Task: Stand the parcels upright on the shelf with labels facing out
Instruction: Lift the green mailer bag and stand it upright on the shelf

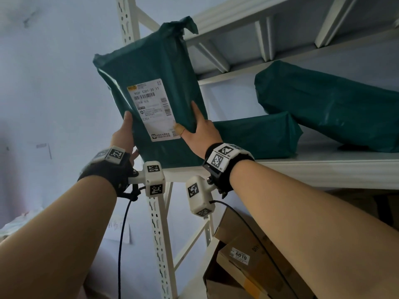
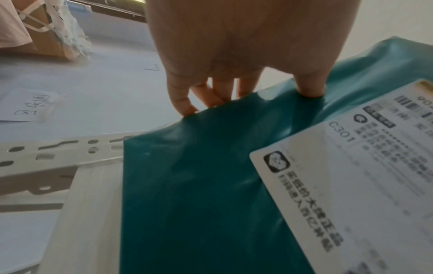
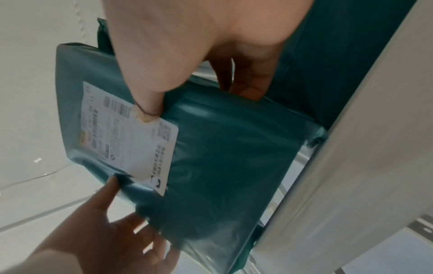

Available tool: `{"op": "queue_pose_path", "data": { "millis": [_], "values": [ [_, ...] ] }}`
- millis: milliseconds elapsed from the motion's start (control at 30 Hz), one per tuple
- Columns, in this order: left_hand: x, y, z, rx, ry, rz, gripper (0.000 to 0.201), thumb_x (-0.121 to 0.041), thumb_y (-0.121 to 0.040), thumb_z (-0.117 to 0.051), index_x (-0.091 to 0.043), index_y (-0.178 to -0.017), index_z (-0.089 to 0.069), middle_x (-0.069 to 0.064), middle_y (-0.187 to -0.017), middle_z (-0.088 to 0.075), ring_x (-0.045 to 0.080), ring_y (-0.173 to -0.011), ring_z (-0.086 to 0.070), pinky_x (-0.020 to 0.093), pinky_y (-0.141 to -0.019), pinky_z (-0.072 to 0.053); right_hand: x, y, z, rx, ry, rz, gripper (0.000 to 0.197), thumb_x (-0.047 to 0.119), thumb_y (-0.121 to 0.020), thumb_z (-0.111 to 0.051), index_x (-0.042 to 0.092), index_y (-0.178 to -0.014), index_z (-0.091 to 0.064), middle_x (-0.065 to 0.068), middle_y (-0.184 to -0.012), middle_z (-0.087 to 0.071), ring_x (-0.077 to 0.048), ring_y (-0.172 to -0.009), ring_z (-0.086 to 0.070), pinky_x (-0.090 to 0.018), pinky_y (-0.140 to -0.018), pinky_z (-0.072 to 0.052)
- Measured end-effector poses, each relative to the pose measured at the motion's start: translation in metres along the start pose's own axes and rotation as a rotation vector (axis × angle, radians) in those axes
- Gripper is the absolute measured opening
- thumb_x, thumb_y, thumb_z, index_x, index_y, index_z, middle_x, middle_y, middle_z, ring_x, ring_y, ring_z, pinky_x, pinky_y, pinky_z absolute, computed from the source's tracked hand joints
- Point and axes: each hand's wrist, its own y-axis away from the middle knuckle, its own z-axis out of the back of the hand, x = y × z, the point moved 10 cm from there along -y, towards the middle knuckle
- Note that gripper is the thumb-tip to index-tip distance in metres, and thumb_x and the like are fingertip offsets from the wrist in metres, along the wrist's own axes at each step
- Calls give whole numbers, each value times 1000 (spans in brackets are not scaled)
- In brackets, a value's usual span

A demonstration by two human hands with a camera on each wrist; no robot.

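A green plastic-wrapped parcel (image 1: 164, 67) stands upright on its bottom edge at the left end of the white shelf (image 1: 323, 169). Its white label (image 1: 153, 108) faces out toward me. My left hand (image 1: 127, 126) grips the parcel's left edge, thumb on the front and fingers behind. My right hand (image 1: 194, 124) grips the right edge, with its bandaged thumb on the label's corner. In the left wrist view my left hand (image 2: 246, 92) pinches the parcel (image 2: 199, 185) beside the label (image 2: 351, 176). In the right wrist view my right hand (image 3: 199, 92) clasps the parcel (image 3: 222, 157).
Two more green parcels lie on the shelf to the right: one flat (image 1: 259, 134), and a larger one (image 1: 328, 104) leaning across it. A slotted white post (image 1: 159, 234) stands below the held parcel. Cardboard boxes (image 1: 248, 262) sit on the lower level. Another shelf board (image 1: 248, 24) is overhead.
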Motion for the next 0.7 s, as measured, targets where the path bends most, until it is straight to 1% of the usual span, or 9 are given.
{"op": "queue_pose_path", "data": {
  "millis": [100, 200, 300, 400, 433, 500, 567, 600, 700],
  "values": [
    [8, -4, 0, 31, -1, 46, 41, -59, -87, -49, -21, -103, -51, -7, -88, -59, 14, -92, -59, 34, -85, -47, -7, -5, -6, 41, -24, -31, 89, 70, -79, -44, 38, -150, 0, -10, -139, -50, -32, -118, -57, -43, -98, -49],
    [17, -11, -1, 39, -44, 75, 42, -58, -85, -53, -18, -98, -54, -4, -84, -61, 12, -82, -60, 33, -77, -50, -15, -6, -7, 32, -50, -48, 82, 60, -87, -46, 29, -152, -7, -8, -141, -49, -30, -120, -55, -42, -100, -48],
    [25, -23, -4, 37, -125, 95, 38, -53, -85, -56, -15, -87, -56, 0, -85, -61, 14, -74, -59, 30, -70, -54, -18, -9, -10, -11, -21, -86, 77, 59, -86, -46, 30, -150, -14, -10, -142, -44, -35, -114, -57, -49, -90, -53],
    [27, -40, -6, 3, -228, 64, 45, -54, -84, -57, -9, -92, -58, 6, -88, -61, 20, -72, -58, 35, -77, -57, -26, -14, -6, -64, -14, -130, 72, 48, -90, -47, 30, -150, -11, -13, -141, -40, -37, -110, -58, -50, -88, -53],
    [27, -44, -6, -15, -286, 43, 50, -56, -83, -56, -7, -93, -60, 9, -88, -61, 23, -71, -57, 38, -80, -56, -27, -15, -3, -88, -2, -106, 71, 43, -92, -46, 30, -150, -9, -15, -136, -47, -36, -106, -60, -48, -88, -53],
    [26, -49, -6, -42, -367, 27, 56, -62, -79, -55, -7, -85, -59, 9, -77, -58, 24, -58, -47, 35, -68, -51, -25, -19, 6, -119, 54, -43, 72, 34, -95, -45, 30, -151, 1, -16, -109, -61, -32, -89, -64, -43, -82, -55],
    [26, -53, -8, -52, -375, 38, 61, -66, -74, -56, -6, -82, -57, 6, -72, -55, 22, -51, -40, 31, -60, -41, -23, -22, 14, -132, 144, 7, 76, 27, -97, -45, 33, -150, 9, -7, -73, -58, -23, -63, -58, -37, -67, -55],
    [25, -54, -10, -49, -387, 37, 63, -66, -73, -56, -5, -87, -57, 6, -72, -54, 22, -51, -40, 31, -60, -40, -21, -22, 18, -138, 184, 26, 78, 24, -97, -45, 34, -150, 11, -3, -64, -51, -20, -54, -52, -35, -61, -53],
    [23, -60, -17, -32, -460, -11, 66, -66, -80, -51, -5, -105, -59, 3, -70, -51, 19, -54, -43, 30, -58, -43, -17, -25, 20, -114, 271, 77, 77, 19, -97, -42, 36, -149, 12, -3, -59, -48, -17, -49, -48, -31, -54, -49]
  ]
}}
